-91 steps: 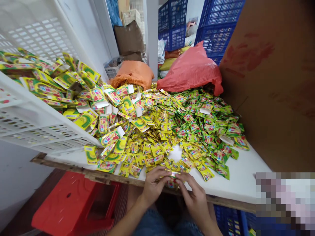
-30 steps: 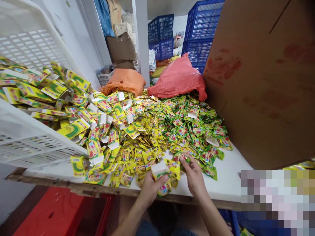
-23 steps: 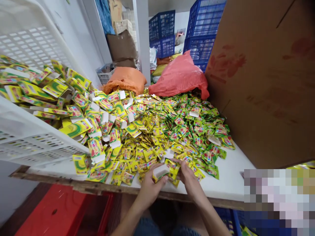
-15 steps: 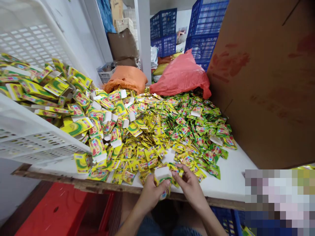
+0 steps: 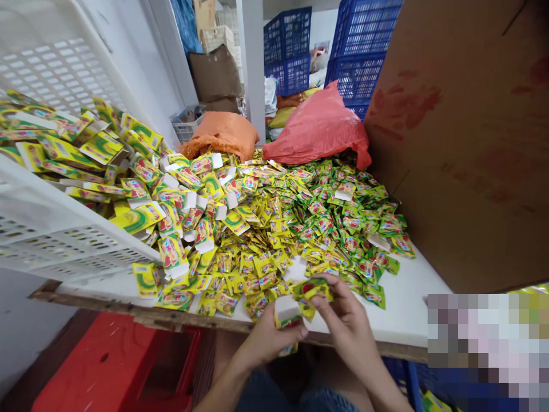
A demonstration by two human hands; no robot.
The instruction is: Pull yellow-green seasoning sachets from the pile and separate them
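Note:
Near the table's front edge my left hand (image 5: pixel 271 339) is wrapped round a small carton (image 5: pixel 287 312), whose white top end faces up. Beside it, my right hand (image 5: pixel 343 312) pinches candy sachets (image 5: pixel 312 289), yellow and green, close to the carton's upper end. How many sachets it holds I cannot tell. Loose yellow sachets (image 5: pixel 257 266) lie just beyond both hands, and green sachets (image 5: pixel 351 229) with a red fruit print are heaped at the right. To the left lie many yellow-green cartons (image 5: pixel 171 254), several with white end flaps showing.
A white plastic crate (image 5: pixel 77 246) full of cartons leans over the table's left side. A large cardboard box (image 5: pixel 454 171) stands at the right. Orange (image 5: pixel 225 134) and red sacks (image 5: pixel 319 131) lie at the back. A red stool (image 5: pixel 103 360) is below the left edge.
My right hand has drawn slightly back and right with the sachets, lifting them from the table heap. The carton in my left hand has tilted, its top end turned more toward me.

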